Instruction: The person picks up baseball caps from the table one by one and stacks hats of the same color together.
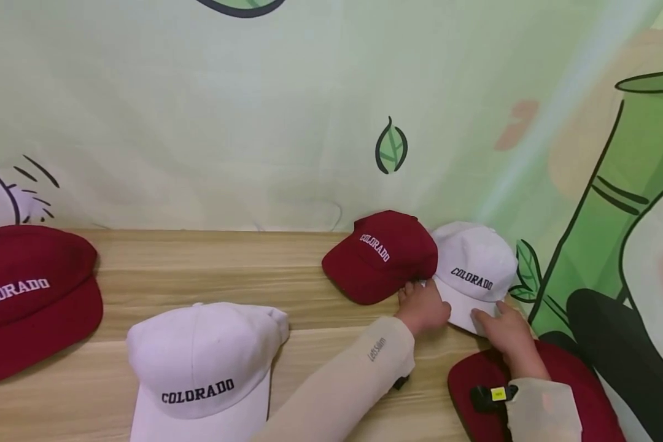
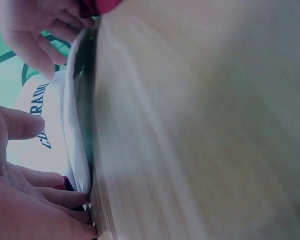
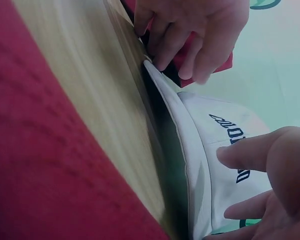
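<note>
A white cap (image 1: 471, 265) with dark COLORADO lettering sits at the back right, its brim toward me. On the brim's left side is my left hand (image 1: 424, 307), fingers reaching between it and a red cap (image 1: 392, 255). My right hand (image 1: 508, 328) is at the brim's right side, thumb over the brim's edge. In the right wrist view, the right hand's thumb and fingers (image 3: 247, 206) are spread apart beside the crown. The left wrist view has the left hand's fingers (image 2: 47, 195) stretched out along the cap's edge. Beneath my right forearm lies another red cap (image 1: 569, 393).
A large white cap (image 1: 204, 356) stands on the wooden table (image 1: 210, 264) left of my left sleeve. Another red cap (image 1: 33, 294) is at the far left. Behind the table hangs a printed backdrop (image 1: 243, 123) with leaves and bamboo.
</note>
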### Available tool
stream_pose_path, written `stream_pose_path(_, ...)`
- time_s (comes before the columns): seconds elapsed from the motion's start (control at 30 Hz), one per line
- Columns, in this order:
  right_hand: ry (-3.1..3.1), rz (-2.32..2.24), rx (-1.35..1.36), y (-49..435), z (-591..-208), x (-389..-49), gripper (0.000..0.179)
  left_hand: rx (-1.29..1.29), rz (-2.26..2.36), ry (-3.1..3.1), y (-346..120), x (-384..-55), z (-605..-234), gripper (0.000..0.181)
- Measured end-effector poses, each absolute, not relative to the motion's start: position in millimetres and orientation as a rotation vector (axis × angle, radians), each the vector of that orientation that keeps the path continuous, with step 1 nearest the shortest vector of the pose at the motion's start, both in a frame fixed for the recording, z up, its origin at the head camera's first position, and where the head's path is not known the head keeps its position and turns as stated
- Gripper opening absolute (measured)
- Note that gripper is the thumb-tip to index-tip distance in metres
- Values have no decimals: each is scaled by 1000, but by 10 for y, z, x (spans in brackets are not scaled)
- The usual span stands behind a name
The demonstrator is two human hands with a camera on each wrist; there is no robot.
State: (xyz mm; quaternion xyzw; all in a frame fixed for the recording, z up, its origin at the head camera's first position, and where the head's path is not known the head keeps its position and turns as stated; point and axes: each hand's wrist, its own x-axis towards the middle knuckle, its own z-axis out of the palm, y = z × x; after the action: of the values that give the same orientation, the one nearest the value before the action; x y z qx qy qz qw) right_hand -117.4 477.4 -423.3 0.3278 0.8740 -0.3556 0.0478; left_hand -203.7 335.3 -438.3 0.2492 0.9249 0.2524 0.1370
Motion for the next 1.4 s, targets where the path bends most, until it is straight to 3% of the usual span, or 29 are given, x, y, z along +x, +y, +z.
stream_pose_path(0.37,2609,-1453,1238,4766,-4237,-1189,75,648,1356,2358,3271,-2124,-4408,35)
stream_pose_path(0.6,2629,-1562,1345,4776,-4317,-1166,68,415,1697,2154,3296,-2121,-4419,48)
stream_pose_path(0.83,2683,-1624,1308,4744,-4222,-1124,63,77,1999,1969,3326,-2110,-4398,42)
stream_pose_path(1.17,2767,-1537,1305,4683,-3941,-1054,61,58,1934,1936,3288,-2070,-4406,37)
stream_pose_path(1.4,2786,-1505,1359,4672,-3769,-962,64,116,1887,1838,3293,-2026,-4398,22)
